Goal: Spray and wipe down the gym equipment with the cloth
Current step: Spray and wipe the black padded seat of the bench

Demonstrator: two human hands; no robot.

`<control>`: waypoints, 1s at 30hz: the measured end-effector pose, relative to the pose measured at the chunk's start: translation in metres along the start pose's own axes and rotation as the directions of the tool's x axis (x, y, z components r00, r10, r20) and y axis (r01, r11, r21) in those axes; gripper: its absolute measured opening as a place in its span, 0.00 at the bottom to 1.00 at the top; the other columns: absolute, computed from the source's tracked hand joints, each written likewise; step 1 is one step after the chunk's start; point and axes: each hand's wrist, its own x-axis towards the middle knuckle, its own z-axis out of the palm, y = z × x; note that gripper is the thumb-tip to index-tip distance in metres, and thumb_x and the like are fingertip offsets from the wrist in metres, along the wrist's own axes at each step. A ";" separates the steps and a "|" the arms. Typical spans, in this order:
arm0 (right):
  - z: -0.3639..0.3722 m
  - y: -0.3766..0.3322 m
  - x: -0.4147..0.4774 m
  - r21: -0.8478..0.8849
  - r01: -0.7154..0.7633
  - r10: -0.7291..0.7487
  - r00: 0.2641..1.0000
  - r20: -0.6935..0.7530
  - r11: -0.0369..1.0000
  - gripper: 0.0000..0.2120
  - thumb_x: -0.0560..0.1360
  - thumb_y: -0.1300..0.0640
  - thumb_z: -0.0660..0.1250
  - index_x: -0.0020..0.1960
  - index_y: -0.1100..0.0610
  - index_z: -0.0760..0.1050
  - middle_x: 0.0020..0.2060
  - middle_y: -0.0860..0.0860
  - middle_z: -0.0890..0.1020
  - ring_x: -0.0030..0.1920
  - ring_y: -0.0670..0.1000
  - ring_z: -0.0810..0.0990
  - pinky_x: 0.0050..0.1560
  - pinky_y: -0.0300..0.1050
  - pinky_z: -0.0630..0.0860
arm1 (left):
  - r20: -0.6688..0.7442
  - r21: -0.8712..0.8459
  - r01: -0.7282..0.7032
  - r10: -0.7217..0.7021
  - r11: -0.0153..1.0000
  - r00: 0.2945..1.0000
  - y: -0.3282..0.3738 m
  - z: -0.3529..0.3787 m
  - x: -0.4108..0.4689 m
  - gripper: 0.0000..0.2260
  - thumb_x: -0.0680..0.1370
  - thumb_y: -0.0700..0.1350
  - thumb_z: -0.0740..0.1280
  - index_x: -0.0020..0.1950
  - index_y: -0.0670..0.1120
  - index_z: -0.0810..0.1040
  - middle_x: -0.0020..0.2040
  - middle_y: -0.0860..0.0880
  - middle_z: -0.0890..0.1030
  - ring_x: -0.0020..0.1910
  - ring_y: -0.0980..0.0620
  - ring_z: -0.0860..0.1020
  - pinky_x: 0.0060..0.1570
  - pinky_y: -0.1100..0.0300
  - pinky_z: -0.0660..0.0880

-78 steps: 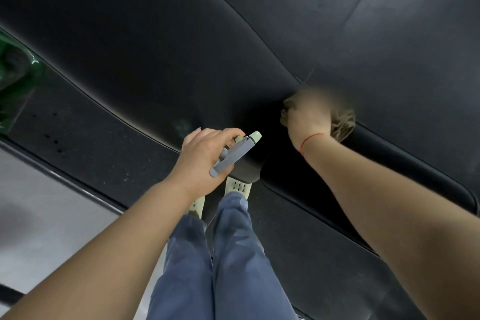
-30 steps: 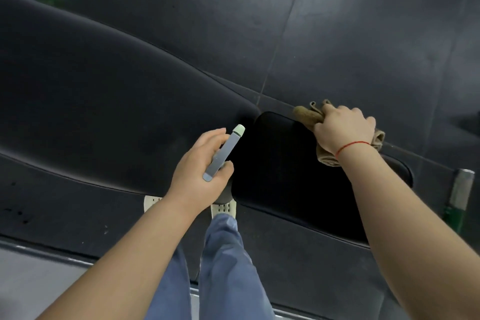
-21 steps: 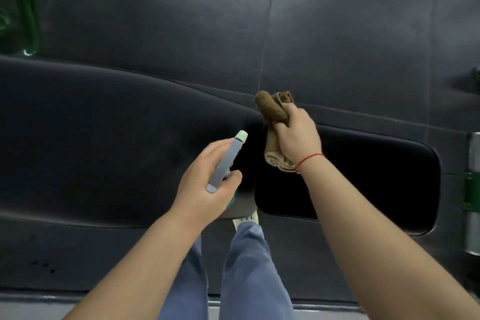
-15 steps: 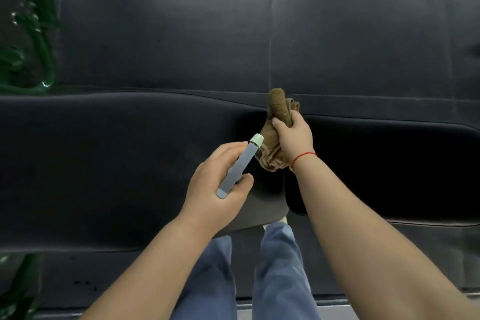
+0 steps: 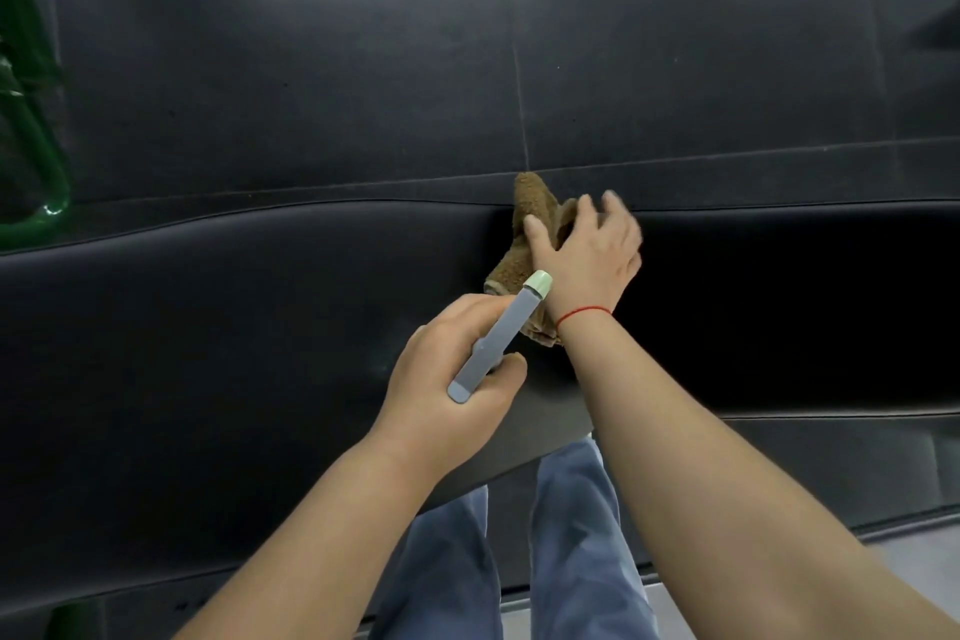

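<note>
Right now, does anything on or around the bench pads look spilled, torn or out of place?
Nothing stands out. The long pad and the darker pad beside it look intact, with no puddle or tear visible. The right hand holds the brown cloth at the gap between them; the left hand grips the spray bottle.

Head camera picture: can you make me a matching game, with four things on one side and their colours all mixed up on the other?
Things
1. cloth
2. spray bottle
3. wrist string
4. bench pad

Colours
A. black
B. brown
C. red
D. grey with a pale green cap

Pairs: 1-B, 2-D, 3-C, 4-A
</note>
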 end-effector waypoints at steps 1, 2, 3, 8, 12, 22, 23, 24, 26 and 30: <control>0.002 -0.001 0.000 0.043 -0.008 0.006 0.999 0.050 0.999 0.41 0.76 0.33 0.63 0.80 0.56 0.59 0.79 0.54 0.59 0.78 0.57 0.54 0.76 0.57 0.56 | 0.003 0.004 -0.006 0.006 1.000 1.000 0.000 0.000 0.001 0.21 0.78 0.36 0.69 0.50 0.65 0.75 0.51 0.61 0.78 0.51 0.53 0.80 0.50 0.50 0.80; 0.004 -0.001 -0.001 0.109 -0.054 0.043 0.994 0.103 0.993 0.45 0.74 0.32 0.65 0.81 0.56 0.56 0.79 0.54 0.59 0.79 0.56 0.53 0.77 0.57 0.55 | 0.007 0.016 -0.013 0.013 1.000 1.000 0.000 -0.001 0.001 0.20 0.78 0.36 0.69 0.50 0.65 0.75 0.50 0.62 0.78 0.51 0.53 0.79 0.50 0.49 0.79; 0.006 0.000 -0.002 0.171 -0.113 0.088 0.985 0.148 0.979 0.49 0.72 0.31 0.67 0.81 0.56 0.53 0.80 0.54 0.58 0.79 0.56 0.52 0.77 0.56 0.55 | 0.008 0.026 -0.014 0.014 1.000 1.000 0.000 -0.001 0.002 0.20 0.78 0.36 0.69 0.50 0.65 0.75 0.50 0.62 0.78 0.51 0.53 0.79 0.51 0.48 0.79; 0.021 -0.012 0.001 0.104 -0.204 0.175 0.955 0.241 0.973 0.45 0.70 0.38 0.73 0.78 0.54 0.58 0.80 0.52 0.55 0.79 0.56 0.50 0.74 0.62 0.60 | -0.001 0.011 0.032 -0.032 0.999 0.999 -0.001 -0.002 0.006 0.18 0.78 0.38 0.69 0.51 0.63 0.76 0.50 0.60 0.78 0.50 0.53 0.79 0.52 0.46 0.78; 0.028 -0.026 0.007 0.066 -0.284 0.266 0.943 0.200 0.956 0.33 0.73 0.48 0.70 0.73 0.56 0.62 0.75 0.53 0.64 0.76 0.57 0.56 0.69 0.61 0.65 | -0.022 -0.028 0.055 -0.055 0.998 0.998 -0.001 -0.003 0.009 0.19 0.78 0.37 0.69 0.52 0.64 0.76 0.49 0.59 0.78 0.49 0.51 0.79 0.49 0.47 0.79; 0.026 -0.010 0.002 0.551 -0.209 0.149 0.977 0.153 0.808 0.18 0.76 0.51 0.64 0.65 0.51 0.66 0.55 0.53 0.79 0.55 0.56 0.79 0.60 0.61 0.76 | -0.004 -0.067 0.086 -0.087 0.994 0.996 -0.004 -0.009 0.014 0.15 0.77 0.37 0.69 0.51 0.59 0.78 0.45 0.53 0.77 0.45 0.48 0.78 0.45 0.43 0.78; 0.028 -0.011 0.005 0.569 -0.258 0.148 0.961 0.232 0.781 0.21 0.76 0.48 0.66 0.67 0.50 0.65 0.57 0.52 0.78 0.57 0.56 0.79 0.62 0.61 0.75 | -0.004 -0.061 0.084 -0.084 0.995 0.996 -0.003 -0.009 0.014 0.15 0.77 0.37 0.69 0.50 0.60 0.77 0.45 0.53 0.77 0.44 0.48 0.78 0.44 0.43 0.78; 0.029 -0.014 0.010 0.555 -0.324 0.162 0.933 0.321 0.766 0.27 0.75 0.45 0.68 0.69 0.50 0.63 0.60 0.52 0.77 0.59 0.56 0.78 0.64 0.60 0.74 | -0.003 -0.057 0.082 -0.082 0.995 0.997 -0.003 -0.009 0.015 0.16 0.77 0.38 0.69 0.49 0.61 0.77 0.44 0.53 0.77 0.43 0.48 0.77 0.44 0.43 0.78; 0.032 -0.016 0.023 0.495 -0.430 0.207 0.873 0.442 0.755 0.44 0.65 0.37 0.73 0.73 0.50 0.57 0.66 0.53 0.73 0.63 0.58 0.76 0.66 0.60 0.72 | -0.001 -0.062 0.082 -0.082 0.995 0.997 -0.004 -0.008 0.014 0.14 0.77 0.38 0.69 0.48 0.59 0.77 0.44 0.51 0.76 0.43 0.46 0.77 0.43 0.41 0.77; 0.031 -0.019 0.041 0.393 -0.472 0.243 0.827 0.506 0.789 0.54 0.57 0.37 0.74 0.75 0.51 0.53 0.69 0.55 0.67 0.67 0.59 0.71 0.68 0.62 0.71 | -0.004 -0.066 0.079 -0.079 0.995 0.997 -0.004 -0.006 0.014 0.13 0.77 0.37 0.69 0.48 0.56 0.76 0.42 0.49 0.76 0.43 0.42 0.77 0.43 0.38 0.76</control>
